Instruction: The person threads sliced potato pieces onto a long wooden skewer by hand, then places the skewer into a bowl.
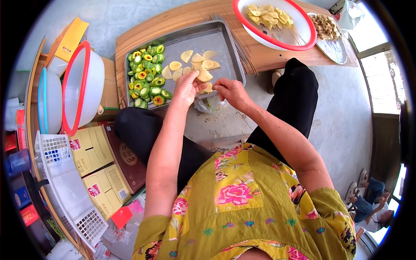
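Observation:
My left hand [188, 88] pinches a thin pale slice [204, 75], probably potato, over the near edge of a metal tray [208, 34]. Just right of it, the fingertips of my right hand [233, 92] are pressed together; whether a thin stick is between them is too fine to tell. More pale slices [187, 56] lie loose in the middle of the tray. Green ring-shaped pieces of vegetable [144, 76], some with orange centres, fill its left side. Along the tray's right side lie several thin skewers [242, 48] on the wooden table [182, 16].
A red-rimmed white basin [274, 42] of skewered pale slices stands at the back right, beside a plate [334, 53] of brown rolls. Left are another red-rimmed basin [92, 87], cartons [91, 152] and a white plastic basket [65, 182]. A person [370, 204] sits far right.

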Available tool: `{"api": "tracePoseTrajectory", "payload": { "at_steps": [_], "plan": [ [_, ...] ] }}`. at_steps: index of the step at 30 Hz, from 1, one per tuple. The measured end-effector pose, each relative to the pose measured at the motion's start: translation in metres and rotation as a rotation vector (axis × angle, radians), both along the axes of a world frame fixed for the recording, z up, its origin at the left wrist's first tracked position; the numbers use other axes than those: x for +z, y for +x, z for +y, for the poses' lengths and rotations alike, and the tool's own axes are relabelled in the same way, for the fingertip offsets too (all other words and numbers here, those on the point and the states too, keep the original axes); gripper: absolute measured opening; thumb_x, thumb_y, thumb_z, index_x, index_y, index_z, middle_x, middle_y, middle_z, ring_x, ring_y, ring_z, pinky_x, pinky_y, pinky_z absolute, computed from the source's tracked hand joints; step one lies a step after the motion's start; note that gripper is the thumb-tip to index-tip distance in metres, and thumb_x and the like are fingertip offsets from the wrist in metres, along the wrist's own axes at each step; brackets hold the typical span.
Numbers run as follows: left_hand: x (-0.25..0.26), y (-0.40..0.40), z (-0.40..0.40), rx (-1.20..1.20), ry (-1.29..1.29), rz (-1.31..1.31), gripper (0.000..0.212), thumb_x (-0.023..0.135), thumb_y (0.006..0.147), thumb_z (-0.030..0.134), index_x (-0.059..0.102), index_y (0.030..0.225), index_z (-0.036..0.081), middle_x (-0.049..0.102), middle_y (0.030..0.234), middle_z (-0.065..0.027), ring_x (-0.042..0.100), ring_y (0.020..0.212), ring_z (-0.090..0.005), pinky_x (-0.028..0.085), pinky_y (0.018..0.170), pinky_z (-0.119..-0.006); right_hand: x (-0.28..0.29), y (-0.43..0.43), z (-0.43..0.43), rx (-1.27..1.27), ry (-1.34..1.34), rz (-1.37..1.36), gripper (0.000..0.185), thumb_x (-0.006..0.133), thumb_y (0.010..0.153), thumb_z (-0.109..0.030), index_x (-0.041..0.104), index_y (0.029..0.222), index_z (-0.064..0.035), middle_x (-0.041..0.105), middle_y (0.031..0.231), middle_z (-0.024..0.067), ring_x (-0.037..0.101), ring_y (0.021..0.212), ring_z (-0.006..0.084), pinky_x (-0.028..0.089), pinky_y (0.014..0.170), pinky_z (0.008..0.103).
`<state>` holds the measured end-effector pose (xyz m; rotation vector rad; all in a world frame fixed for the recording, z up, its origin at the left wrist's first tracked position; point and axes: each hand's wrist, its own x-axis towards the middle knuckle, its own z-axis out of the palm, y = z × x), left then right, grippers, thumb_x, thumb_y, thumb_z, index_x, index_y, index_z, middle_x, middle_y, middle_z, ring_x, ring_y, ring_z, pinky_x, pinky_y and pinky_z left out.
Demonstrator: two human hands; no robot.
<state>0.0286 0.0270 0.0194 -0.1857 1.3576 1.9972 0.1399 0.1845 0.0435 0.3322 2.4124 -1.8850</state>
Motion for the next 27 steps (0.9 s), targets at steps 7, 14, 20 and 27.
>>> {"api": "tracePoseTrajectory", "payload": {
  "at_steps": [7, 14, 20, 27],
  "plan": [
    [0.008, 0.000, 0.003, -0.203, -0.051, 0.099, 0.019, 0.057, 0.090, 0.021, 0.059, 0.096, 0.004, 0.063, 0.085, -0.0071, 0.063, 0.074, -0.0179, 0.053, 0.064, -0.031, -0.005, -0.002, 0.005, -0.028, -0.052, -0.020, 0.015, 0.057, 0.088, -0.016, 0.062, 0.087, -0.0026, 0.056, 0.057, 0.0033, 0.052, 0.054, 0.0099, 0.043, 0.053, 0.0278],
    [-0.004, -0.022, -0.005, -0.035, -0.394, 0.417, 0.017, 0.058, 0.089, 0.020, 0.063, 0.093, 0.003, 0.061, 0.076, -0.0030, 0.062, 0.069, -0.0137, 0.050, 0.060, -0.026, -0.005, -0.009, 0.016, -0.136, -0.251, 0.019, 0.015, 0.056, 0.088, -0.014, 0.064, 0.085, -0.0018, 0.054, 0.056, 0.0010, 0.048, 0.052, 0.0071, 0.040, 0.050, 0.0249],
    [-0.029, -0.014, 0.003, -0.104, -0.927, 1.111, 0.024, 0.072, 0.072, 0.018, 0.061, 0.089, 0.005, 0.059, 0.089, -0.0099, 0.060, 0.087, -0.0289, 0.048, 0.074, -0.038, -0.006, -0.008, 0.022, -0.180, -0.244, 0.023, 0.015, 0.056, 0.088, -0.014, 0.064, 0.086, -0.0017, 0.054, 0.057, 0.0008, 0.047, 0.053, 0.0072, 0.039, 0.051, 0.0250],
    [-0.009, 0.001, 0.017, -0.263, -1.158, 1.145, 0.044, 0.077, 0.068, 0.027, 0.059, 0.103, 0.009, 0.056, 0.099, -0.0097, 0.056, 0.099, -0.0289, 0.048, 0.079, -0.040, -0.005, -0.004, 0.023, -0.161, -0.184, -0.002, 0.015, 0.056, 0.088, -0.015, 0.063, 0.086, -0.0018, 0.054, 0.057, 0.0017, 0.048, 0.053, 0.0081, 0.040, 0.052, 0.0261]
  ]
}}
